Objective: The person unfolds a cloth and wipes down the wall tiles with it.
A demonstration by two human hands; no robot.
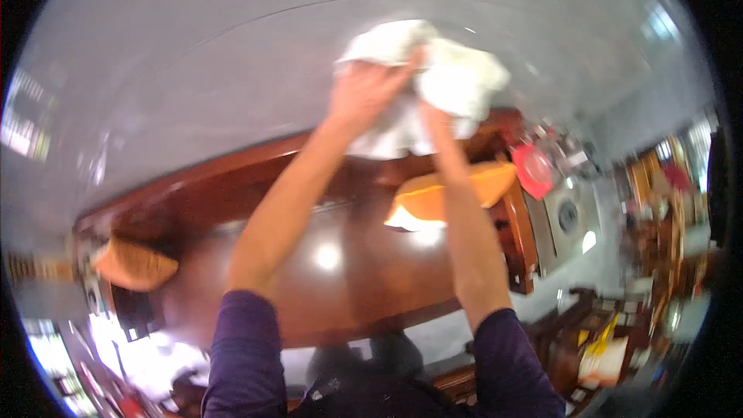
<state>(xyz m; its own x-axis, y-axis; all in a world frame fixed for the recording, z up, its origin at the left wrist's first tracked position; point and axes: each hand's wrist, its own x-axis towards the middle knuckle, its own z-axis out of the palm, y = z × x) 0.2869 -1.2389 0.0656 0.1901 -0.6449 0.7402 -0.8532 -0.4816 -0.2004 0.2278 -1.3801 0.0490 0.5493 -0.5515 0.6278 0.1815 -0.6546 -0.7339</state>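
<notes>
Grip: left hand [364,94] and right hand [438,118] on white cloth [464,81], fingers blurred, closure I can't tell | cloth: 12–1 o'clock, before grey surface [232,70] | wooden settee [387,279]: 6 o'clock | I'd keep palms level, cloth unbunched

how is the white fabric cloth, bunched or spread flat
Bunched: the white fabric cloth shows uneven lumps beside the left hand; blur hides finer folds.

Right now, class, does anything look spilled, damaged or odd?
Nothing stands out. The white cloth is bunched at the left hand and right hand; the wooden bench shows no visible spill or damage; its bright spots look like reflected light. Blur hides detail.
</notes>
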